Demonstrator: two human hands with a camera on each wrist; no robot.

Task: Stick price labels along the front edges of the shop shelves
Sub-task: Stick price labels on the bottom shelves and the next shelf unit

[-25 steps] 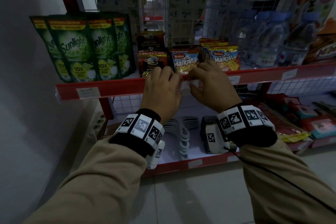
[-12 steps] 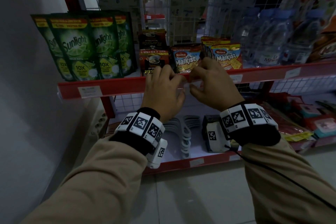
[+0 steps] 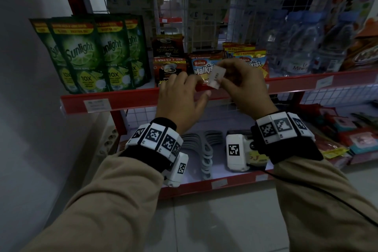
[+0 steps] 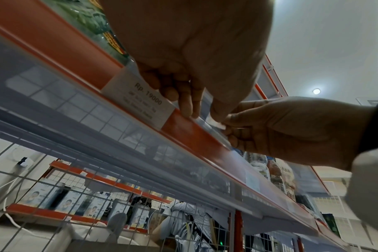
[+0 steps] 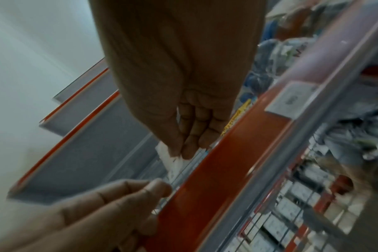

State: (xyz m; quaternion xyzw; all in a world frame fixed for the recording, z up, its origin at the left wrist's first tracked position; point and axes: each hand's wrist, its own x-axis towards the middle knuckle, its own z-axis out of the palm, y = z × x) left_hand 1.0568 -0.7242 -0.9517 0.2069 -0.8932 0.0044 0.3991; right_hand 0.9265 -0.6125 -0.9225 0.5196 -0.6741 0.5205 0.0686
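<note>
Right, the right hand [image 3: 243,86] is up at the red shelf edge [image 3: 133,101], fingers [image 5: 189,148] curled in a narrow pinch on a small white paper price label [image 3: 215,77], a flat rectangle tilted on end just above the strip. That strip is glossy red with a clear plastic cover along its front. The left hand [image 3: 180,98] sits just beside it, knuckles up, fingers bent over the top of the edge and touching the clear cover, thumb stretched towards the label; whether it grips anything, I cannot tell. Both wrists are level, forearms in soft tan sleeves [image 3: 106,200] reaching forward. Counting now: one label in the hand, and three more already seated in this upper strip, the nearest [image 4: 138,100] printed Rp. 19000 in the left wrist view. Behind stand four shiny green Sunlight pouches [image 3: 81,55], crinkly Malkist biscuit packs [image 3: 204,65], and clear water bottles [image 3: 296,47] at the right.
</note>
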